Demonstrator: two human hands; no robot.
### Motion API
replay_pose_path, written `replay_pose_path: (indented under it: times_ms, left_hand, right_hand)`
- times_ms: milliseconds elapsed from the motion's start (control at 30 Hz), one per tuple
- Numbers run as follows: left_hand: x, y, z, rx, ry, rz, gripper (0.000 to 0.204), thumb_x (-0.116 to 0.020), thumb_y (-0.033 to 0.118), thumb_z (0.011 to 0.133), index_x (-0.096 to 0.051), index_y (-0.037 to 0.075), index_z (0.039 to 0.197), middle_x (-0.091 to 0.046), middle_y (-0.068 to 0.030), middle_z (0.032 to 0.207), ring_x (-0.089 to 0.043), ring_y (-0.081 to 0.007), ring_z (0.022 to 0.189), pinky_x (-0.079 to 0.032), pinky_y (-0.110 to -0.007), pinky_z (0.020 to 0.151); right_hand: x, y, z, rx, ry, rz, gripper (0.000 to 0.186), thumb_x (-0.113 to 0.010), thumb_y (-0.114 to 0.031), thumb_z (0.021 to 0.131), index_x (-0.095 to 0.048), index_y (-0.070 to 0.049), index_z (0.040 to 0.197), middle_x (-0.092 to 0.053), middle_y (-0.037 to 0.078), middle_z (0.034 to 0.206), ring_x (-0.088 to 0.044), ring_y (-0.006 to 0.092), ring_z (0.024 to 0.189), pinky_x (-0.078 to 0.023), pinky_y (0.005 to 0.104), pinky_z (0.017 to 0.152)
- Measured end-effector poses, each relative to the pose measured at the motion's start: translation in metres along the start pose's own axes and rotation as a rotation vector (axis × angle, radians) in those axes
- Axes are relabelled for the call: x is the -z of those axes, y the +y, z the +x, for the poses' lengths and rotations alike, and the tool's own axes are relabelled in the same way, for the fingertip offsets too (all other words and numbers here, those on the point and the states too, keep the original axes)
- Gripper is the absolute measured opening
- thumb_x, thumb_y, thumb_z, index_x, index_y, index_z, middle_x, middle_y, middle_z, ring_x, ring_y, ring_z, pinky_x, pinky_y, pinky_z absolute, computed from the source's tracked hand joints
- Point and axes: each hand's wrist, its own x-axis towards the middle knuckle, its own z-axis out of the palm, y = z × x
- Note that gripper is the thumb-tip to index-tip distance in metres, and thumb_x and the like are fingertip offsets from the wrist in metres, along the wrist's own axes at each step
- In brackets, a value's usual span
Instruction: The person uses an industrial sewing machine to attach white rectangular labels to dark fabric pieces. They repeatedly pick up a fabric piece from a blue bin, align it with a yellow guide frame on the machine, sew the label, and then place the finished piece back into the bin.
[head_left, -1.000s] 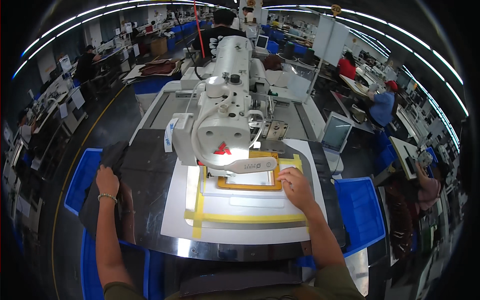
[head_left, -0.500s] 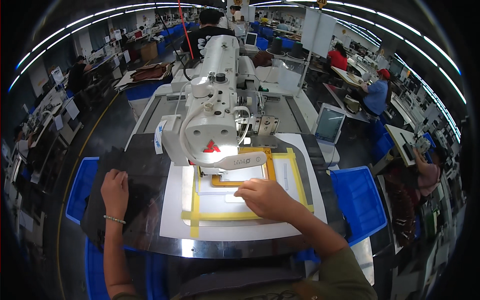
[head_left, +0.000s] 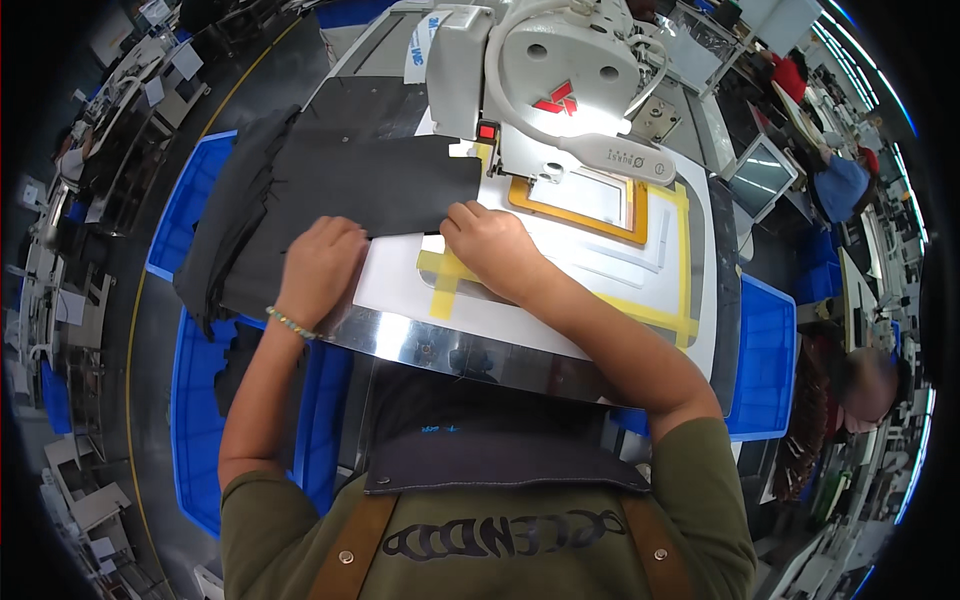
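A dark grey fabric panel (head_left: 400,185) lies across the left of the work surface, its right end beside the needle area of a white sewing machine (head_left: 560,60). My right hand (head_left: 492,250) is closed in a pinch on the panel's near right corner. Along its near edge, my left hand (head_left: 322,265) has its fingers curled onto the fabric. Under the machine head sits an orange frame (head_left: 628,233) around a white inset. Yellow tape (head_left: 445,300) borders the template on a white sheet (head_left: 395,290).
A pile of dark fabric (head_left: 225,220) drapes over the table's left side. Blue bins stand at the left (head_left: 185,215), below the left arm (head_left: 195,430) and at the right (head_left: 768,350). A screen (head_left: 762,180) is at the right. Other people sit at machines further right.
My view has tilted down. Both hands have come together on the fabric panel; my right hand has moved left from the template, and the panel now lies beside the machine head.
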Motion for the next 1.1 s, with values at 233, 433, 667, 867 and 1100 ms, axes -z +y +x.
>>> replay_pose_path:
  times_ms: [233,433,667,867,1100]
  left_hand:
    - [0.027,-0.058,-0.041,0.106,-0.039,0.175,0.015,-0.068,0.004,0.075,-0.07,0.003,0.09,-0.067,-0.0061,0.089,-0.065,-0.0253,0.083,-0.054,-0.036,0.072]
    - [0.01,-0.023,-0.004,-0.137,-0.05,-0.003,0.021,-0.069,0.005,0.073,-0.069,0.001,0.094,-0.066,-0.0074,0.091,-0.065,-0.0259,0.084,-0.054,-0.037,0.075]
    - [-0.037,0.025,0.049,-0.487,-0.117,-0.191,0.023,-0.071,0.006,0.08,-0.068,0.001,0.102,-0.07,-0.0093,0.099,-0.069,-0.0249,0.092,-0.058,-0.034,0.078]
    - [-0.048,0.029,0.072,-0.613,-0.062,0.015,0.024,-0.067,0.005,0.081,-0.069,-0.002,0.103,-0.066,-0.0095,0.099,-0.065,-0.023,0.091,-0.056,-0.032,0.078]
    - [-0.071,0.041,0.105,-0.687,0.054,-0.061,0.024,-0.067,0.002,0.082,-0.066,-0.005,0.105,-0.061,-0.0107,0.095,-0.061,-0.0228,0.086,-0.051,-0.033,0.073]
  right_hand:
    - [0.01,0.02,-0.011,-0.024,0.099,-0.067,0.008,-0.069,-0.009,0.073,-0.063,-0.01,0.078,-0.06,0.003,0.081,-0.063,0.0176,0.079,-0.055,0.0294,0.061]
    - [0.047,0.052,-0.075,-0.074,0.134,-0.113,0.012,-0.067,-0.008,0.071,-0.056,-0.01,0.075,-0.054,0.003,0.076,-0.06,0.0184,0.075,-0.051,0.0309,0.06]
    - [0.077,0.078,-0.144,-0.255,0.069,-0.108,0.006,-0.062,-0.006,0.076,-0.058,-0.009,0.078,-0.054,0.005,0.08,-0.061,0.0221,0.078,-0.052,0.033,0.063]
    - [0.075,0.091,-0.152,-0.241,0.119,-0.157,0.007,-0.064,-0.007,0.075,-0.059,-0.011,0.077,-0.054,0.003,0.077,-0.06,0.0185,0.077,-0.051,0.0314,0.063]
    - [0.086,0.11,-0.181,-0.157,0.076,-0.286,0.009,-0.064,-0.008,0.073,-0.056,-0.012,0.074,-0.053,0.002,0.076,-0.058,0.0187,0.077,-0.047,0.0317,0.061]
